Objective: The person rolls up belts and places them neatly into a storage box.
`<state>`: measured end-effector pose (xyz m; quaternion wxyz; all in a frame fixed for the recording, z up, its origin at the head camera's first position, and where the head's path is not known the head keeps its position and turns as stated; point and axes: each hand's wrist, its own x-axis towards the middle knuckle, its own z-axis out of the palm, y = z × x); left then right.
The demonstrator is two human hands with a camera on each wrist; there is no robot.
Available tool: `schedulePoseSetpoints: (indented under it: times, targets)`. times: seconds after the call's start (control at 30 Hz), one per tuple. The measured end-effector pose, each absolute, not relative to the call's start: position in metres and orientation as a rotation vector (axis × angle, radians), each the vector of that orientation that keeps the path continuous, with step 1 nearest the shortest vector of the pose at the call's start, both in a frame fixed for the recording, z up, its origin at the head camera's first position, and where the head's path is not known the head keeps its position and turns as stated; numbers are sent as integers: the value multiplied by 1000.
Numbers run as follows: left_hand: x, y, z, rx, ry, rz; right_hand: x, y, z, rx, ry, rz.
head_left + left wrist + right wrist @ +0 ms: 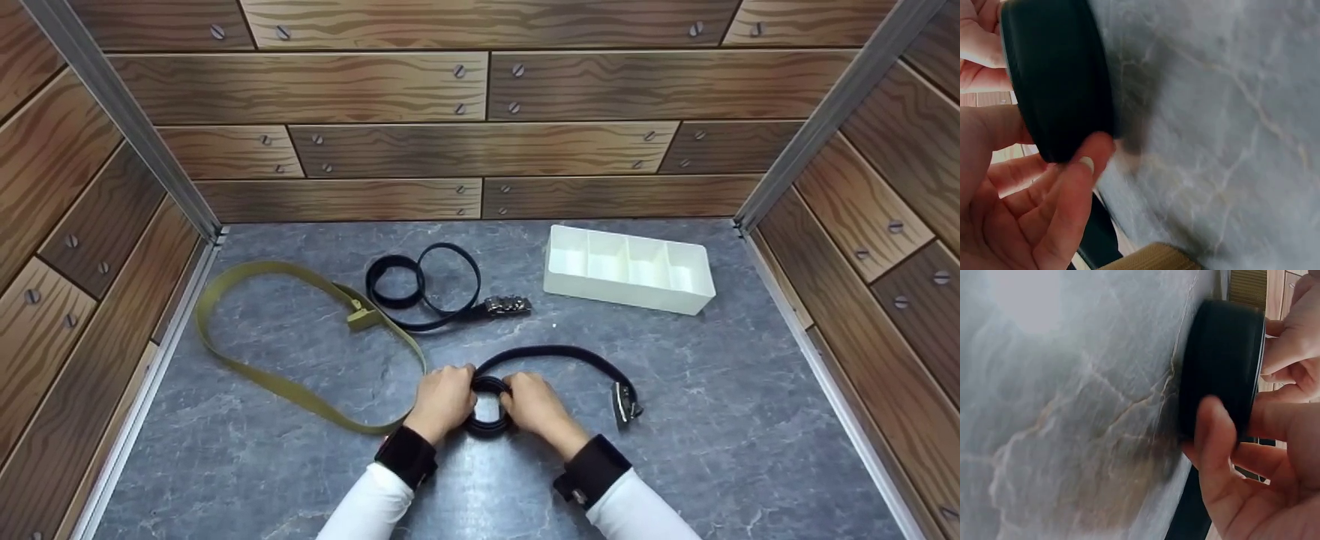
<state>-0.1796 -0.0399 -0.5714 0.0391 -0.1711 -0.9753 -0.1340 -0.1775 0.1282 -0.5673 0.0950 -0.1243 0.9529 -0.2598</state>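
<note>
A black belt (559,350) is partly rolled into a coil (487,429) standing on edge on the grey marbled surface. Its loose length arcs away to the right and ends in a metal buckle (622,403). My left hand (444,399) pinches the coil's left side; in the left wrist view its fingertips (1098,149) curl at the dark band (1058,79). From the right, my right hand (534,405) pinches the same coil, and the right wrist view shows its thumb and fingers around the band (1221,365).
An olive webbing belt (281,386) loops out to the left, passing close by my left hand. Behind the coil lies another black belt (394,301) with a metal buckle (508,305). A white four-part tray (626,289) stands at the back right. Wood-patterned walls (480,150) enclose the surface.
</note>
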Motion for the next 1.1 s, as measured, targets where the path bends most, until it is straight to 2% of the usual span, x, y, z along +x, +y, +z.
schedulePoseSetpoints:
  times: [0.33,0.5,0.7,0.9,1.1]
  targets:
    - [-179,-43,-575,-518,-2956,-350,-183,128,-573,-622,2898,-782]
    - [-177,-44,-577,-478,-2941,-323,-188,141,-568,-448,2986,-842]
    - [-176,-48,-577,-420,-2949,-404,-201,184,-565,-217,3204,-581]
    - [-176,-52,-573,-405,-2965,-529,-207,234,-550,28,2978,-342]
    - [-178,-52,-572,-417,-2979,-547,-215,264,-541,114,2871,-303]
